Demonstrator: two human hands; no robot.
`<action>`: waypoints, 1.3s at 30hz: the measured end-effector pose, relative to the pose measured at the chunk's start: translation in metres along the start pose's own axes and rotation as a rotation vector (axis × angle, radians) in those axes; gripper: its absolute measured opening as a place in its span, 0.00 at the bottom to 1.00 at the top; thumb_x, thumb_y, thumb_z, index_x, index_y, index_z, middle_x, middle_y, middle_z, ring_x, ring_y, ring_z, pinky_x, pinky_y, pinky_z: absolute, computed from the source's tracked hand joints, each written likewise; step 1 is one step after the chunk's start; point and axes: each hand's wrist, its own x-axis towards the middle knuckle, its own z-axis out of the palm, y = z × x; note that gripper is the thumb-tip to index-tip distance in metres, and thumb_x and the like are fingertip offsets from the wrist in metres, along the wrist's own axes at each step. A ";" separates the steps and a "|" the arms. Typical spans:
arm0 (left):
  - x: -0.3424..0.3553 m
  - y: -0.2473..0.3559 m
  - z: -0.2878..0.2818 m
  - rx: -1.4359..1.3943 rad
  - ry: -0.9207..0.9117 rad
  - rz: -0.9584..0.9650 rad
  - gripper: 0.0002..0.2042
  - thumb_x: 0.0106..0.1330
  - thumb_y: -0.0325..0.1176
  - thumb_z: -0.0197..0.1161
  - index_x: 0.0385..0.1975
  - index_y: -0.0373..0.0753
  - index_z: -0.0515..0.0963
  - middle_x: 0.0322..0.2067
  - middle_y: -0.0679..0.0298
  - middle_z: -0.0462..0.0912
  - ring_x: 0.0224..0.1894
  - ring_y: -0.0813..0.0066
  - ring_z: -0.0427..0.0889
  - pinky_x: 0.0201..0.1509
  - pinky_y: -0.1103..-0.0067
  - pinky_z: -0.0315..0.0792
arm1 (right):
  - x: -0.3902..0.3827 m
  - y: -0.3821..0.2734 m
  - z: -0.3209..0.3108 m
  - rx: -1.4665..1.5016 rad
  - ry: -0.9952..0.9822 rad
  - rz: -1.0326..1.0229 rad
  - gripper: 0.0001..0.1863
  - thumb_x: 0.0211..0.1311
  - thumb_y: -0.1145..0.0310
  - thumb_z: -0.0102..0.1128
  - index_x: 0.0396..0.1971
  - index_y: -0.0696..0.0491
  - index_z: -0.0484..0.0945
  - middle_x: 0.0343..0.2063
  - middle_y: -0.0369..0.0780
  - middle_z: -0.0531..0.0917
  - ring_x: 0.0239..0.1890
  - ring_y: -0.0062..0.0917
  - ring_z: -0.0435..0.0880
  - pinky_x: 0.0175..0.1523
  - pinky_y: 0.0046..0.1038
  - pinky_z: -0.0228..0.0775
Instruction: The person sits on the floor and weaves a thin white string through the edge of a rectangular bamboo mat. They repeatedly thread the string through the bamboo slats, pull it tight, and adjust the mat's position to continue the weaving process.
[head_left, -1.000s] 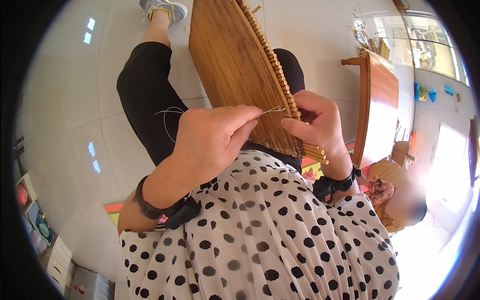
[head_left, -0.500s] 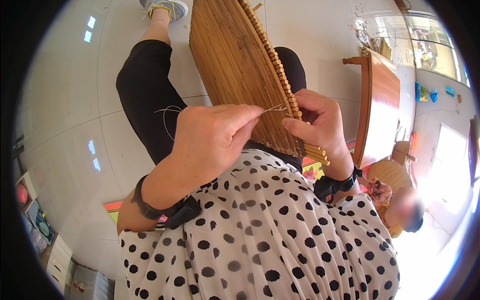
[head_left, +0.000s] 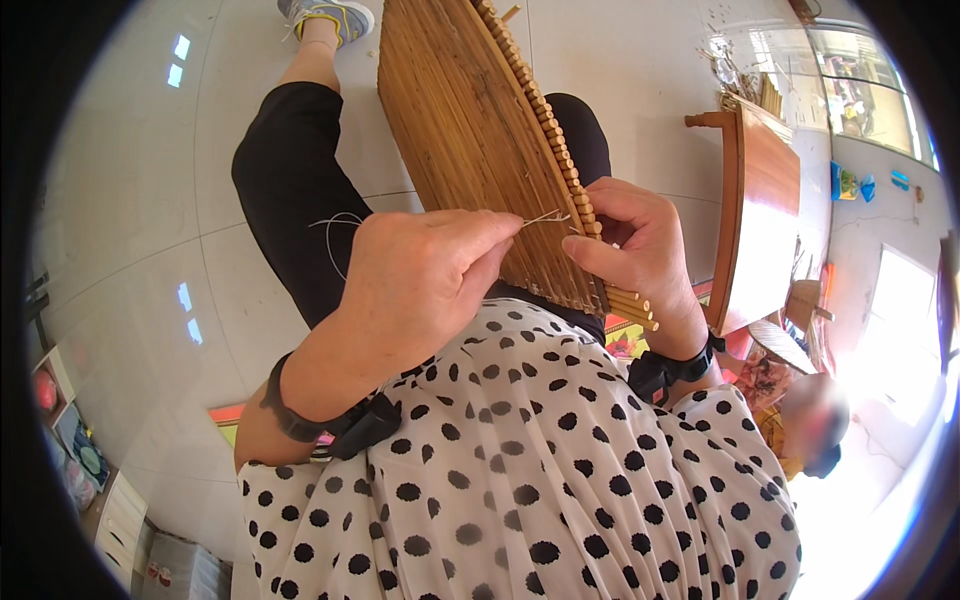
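A long bamboo board [head_left: 460,120] lies tilted over my legs, with a row of short round sticks [head_left: 560,145] along its right edge and a few longer sticks [head_left: 630,310] protruding at its lower end. My left hand [head_left: 420,270] pinches a thin pale thread [head_left: 545,218] at the fingertips, just above the board; a loose loop of it hangs to the left. My right hand [head_left: 640,240] grips the stick-lined edge, thumb on the board's face and fingers partly hidden behind it, close to where the thread meets the sticks.
A wooden table [head_left: 760,220] stands on the right, with bundled sticks [head_left: 760,90] at its far end. Another person [head_left: 805,420] sits at lower right, beside a round woven item [head_left: 775,340]. Shelves with bags [head_left: 75,450] stand at the left rim, on the tiled floor [head_left: 180,300].
My hands and the board have barely moved. The other person at right has shifted a little, and the round item beside them has tilted to a narrower profile.
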 end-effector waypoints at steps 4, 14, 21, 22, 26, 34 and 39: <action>-0.001 0.001 0.000 0.002 -0.005 -0.005 0.07 0.57 0.23 0.65 0.35 0.36 0.83 0.25 0.58 0.84 0.26 0.61 0.84 0.26 0.73 0.75 | 0.000 -0.001 0.000 0.000 -0.003 -0.002 0.12 0.49 0.76 0.69 0.35 0.64 0.82 0.29 0.34 0.78 0.30 0.12 0.76 0.35 0.17 0.69; -0.001 0.004 -0.004 0.055 -0.036 0.006 0.07 0.57 0.23 0.65 0.36 0.36 0.82 0.25 0.58 0.84 0.26 0.61 0.84 0.25 0.73 0.74 | -0.001 0.001 0.003 0.001 -0.010 -0.003 0.12 0.49 0.77 0.69 0.34 0.64 0.82 0.29 0.34 0.78 0.30 0.12 0.76 0.34 0.17 0.69; 0.000 0.008 -0.002 0.078 -0.052 0.016 0.07 0.57 0.24 0.65 0.36 0.36 0.82 0.26 0.59 0.84 0.25 0.62 0.84 0.25 0.74 0.74 | -0.003 0.005 0.001 0.006 0.007 -0.015 0.12 0.48 0.76 0.70 0.34 0.64 0.81 0.28 0.35 0.78 0.30 0.13 0.77 0.34 0.18 0.70; 0.001 0.008 -0.002 0.079 -0.055 0.017 0.07 0.57 0.24 0.65 0.36 0.36 0.82 0.26 0.59 0.84 0.25 0.62 0.84 0.25 0.74 0.74 | -0.003 0.005 0.001 0.010 0.009 -0.013 0.12 0.48 0.76 0.70 0.34 0.64 0.81 0.28 0.35 0.78 0.30 0.13 0.77 0.34 0.18 0.70; -0.001 0.008 0.000 0.089 -0.057 0.021 0.07 0.58 0.24 0.65 0.36 0.37 0.81 0.25 0.59 0.84 0.25 0.62 0.83 0.24 0.74 0.74 | -0.005 0.006 0.000 0.003 0.011 -0.006 0.12 0.48 0.75 0.70 0.34 0.64 0.82 0.27 0.35 0.78 0.29 0.13 0.77 0.34 0.18 0.70; -0.004 0.018 -0.004 0.110 -0.057 -0.059 0.06 0.58 0.23 0.65 0.36 0.36 0.82 0.26 0.60 0.85 0.24 0.63 0.83 0.24 0.77 0.74 | -0.005 0.007 0.006 -0.017 -0.025 -0.094 0.12 0.51 0.76 0.68 0.36 0.65 0.81 0.30 0.36 0.79 0.29 0.14 0.77 0.33 0.17 0.69; -0.012 0.023 -0.020 0.154 -0.048 -0.095 0.09 0.60 0.18 0.64 0.39 0.33 0.83 0.22 0.59 0.83 0.20 0.77 0.80 0.25 0.84 0.70 | -0.002 0.008 0.012 0.051 -0.121 -0.266 0.17 0.60 0.70 0.67 0.44 0.67 0.80 0.37 0.44 0.80 0.34 0.22 0.83 0.40 0.22 0.79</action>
